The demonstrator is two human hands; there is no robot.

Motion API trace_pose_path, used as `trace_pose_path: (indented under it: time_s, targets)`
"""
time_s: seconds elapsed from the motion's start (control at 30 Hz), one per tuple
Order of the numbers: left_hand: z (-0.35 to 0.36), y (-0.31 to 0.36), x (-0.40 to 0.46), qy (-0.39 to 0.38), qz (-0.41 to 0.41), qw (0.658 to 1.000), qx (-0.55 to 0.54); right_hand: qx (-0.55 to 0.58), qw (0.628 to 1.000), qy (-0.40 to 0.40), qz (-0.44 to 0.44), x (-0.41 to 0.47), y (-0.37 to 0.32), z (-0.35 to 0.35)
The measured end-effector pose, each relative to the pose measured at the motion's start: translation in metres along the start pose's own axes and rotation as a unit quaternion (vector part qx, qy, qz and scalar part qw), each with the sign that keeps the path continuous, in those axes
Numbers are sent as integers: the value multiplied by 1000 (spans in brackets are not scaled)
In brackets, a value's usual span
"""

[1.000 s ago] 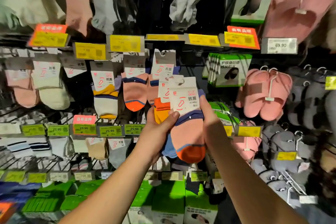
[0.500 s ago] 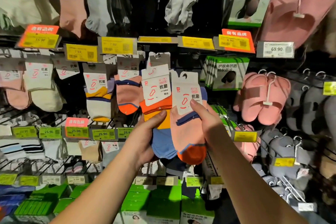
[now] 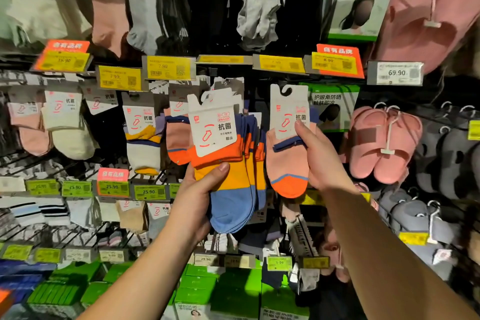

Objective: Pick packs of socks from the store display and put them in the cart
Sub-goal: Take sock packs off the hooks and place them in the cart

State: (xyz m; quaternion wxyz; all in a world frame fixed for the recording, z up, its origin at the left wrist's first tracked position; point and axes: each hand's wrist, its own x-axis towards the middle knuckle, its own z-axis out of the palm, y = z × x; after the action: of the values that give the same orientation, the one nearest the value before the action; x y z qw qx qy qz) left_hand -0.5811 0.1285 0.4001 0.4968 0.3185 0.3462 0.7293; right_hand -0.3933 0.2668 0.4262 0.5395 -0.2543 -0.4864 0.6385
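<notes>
Here, two sock packs: striped pack (image 3: 228,163) gripped in left hand (image 3: 200,205), pink pack (image 3: 287,153) in right hand (image 3: 320,158).

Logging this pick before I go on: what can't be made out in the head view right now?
- Cart: outside the head view, nowhere in frame.
- Pack count in the left hand: the striped socks overlap, edges blur together.
- Right hand palm side: hidden behind the pink sock pack.
- Yellow price tag print: too blurred and glared to read.

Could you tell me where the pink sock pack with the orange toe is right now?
The right hand grips the pink sock pack at centre-right, beside the striped pack.
</notes>
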Motion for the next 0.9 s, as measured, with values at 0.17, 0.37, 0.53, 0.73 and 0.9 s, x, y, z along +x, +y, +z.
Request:
trace_pose_path:
  time_s: [0.17,0.37,0.53,0.73,0.9]
  targets:
    - [-1,-4,-9,14,2,1000,23,-56,998,6,2,15,-14,10]
    - [-2,-3,-18,32,46,997,45,-106,994,-2,-6,38,-22,18]
    - [2,4,-18,38,61,996,51,-115,993,-6,-5,46,-20,25]
    - [11,13,-16,40,73,996,38,-107,994,-18,7,54,-18,26]
    - [17,19,-16,38,90,995,23,-97,995,11,23,50,-11,20]
